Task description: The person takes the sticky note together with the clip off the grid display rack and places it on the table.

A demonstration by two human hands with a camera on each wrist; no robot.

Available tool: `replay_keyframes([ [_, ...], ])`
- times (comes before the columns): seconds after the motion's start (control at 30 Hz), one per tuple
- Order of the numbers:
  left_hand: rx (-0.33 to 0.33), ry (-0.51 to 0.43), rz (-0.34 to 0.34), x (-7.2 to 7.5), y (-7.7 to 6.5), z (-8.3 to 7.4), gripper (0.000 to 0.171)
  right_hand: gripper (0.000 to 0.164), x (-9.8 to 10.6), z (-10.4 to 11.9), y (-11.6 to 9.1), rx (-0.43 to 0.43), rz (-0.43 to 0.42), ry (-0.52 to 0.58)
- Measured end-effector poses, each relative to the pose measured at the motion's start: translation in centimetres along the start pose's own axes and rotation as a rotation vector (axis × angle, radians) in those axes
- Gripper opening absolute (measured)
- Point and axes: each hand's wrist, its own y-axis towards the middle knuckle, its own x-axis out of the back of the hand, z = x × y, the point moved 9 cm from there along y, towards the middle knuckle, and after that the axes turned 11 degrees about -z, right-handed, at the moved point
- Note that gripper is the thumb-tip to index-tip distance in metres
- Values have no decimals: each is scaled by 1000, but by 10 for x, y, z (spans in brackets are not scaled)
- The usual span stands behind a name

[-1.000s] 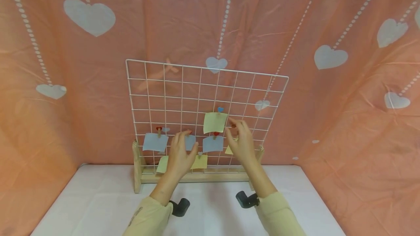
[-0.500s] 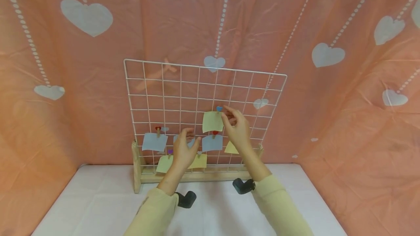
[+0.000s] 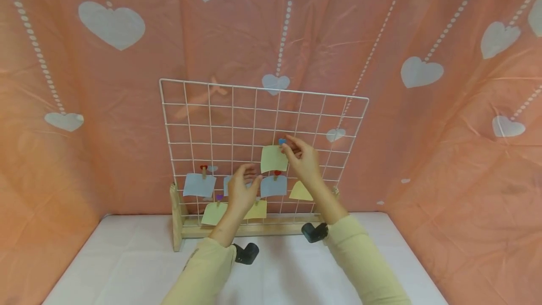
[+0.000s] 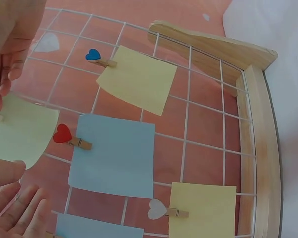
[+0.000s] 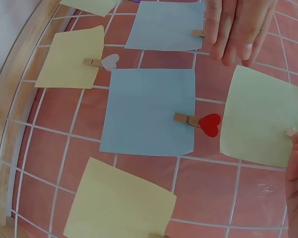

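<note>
A peach-pink backdrop printed with pale hearts hangs behind everything, and in front of it I see a white tabletop. A white wire grid rises from it, its lower edge seated in a wooden stand. Two cream sleeves reach in from the near edge. The right hand is up at the pale green note, its thumb and forefinger together on the clip by the note's upper right corner. The left hand is lower down, fingers loosely spread and apart, holding nothing; its thumb lies near the green note's lower left corner, and I can't tell whether they touch. That green note hangs on the grid just above a blue note; a yellow note hangs lower, partly behind the right forearm. The pinched blue-heart clip is among the smallest things here, along with a red-heart clip holding the blue note.
</note>
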Motion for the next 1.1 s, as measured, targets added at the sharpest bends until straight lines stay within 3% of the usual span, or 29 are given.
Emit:
replay_keyframes([
  [0.23,-4,-4,-16,-5,2,2,29,33,-5,1,5,-11,33,-66],
  [0.6,110,-51,-8,-11,4,6,27,23,-7,0,6,-51,25,-86],
  [0.87,68,-7,-28,-10,7,3,16,20,-5,1,4,-32,-7,-83],
  [1.1,42,-7,-39,-6,5,-3,15,16,-1,1,3,-14,-55,-16],
])
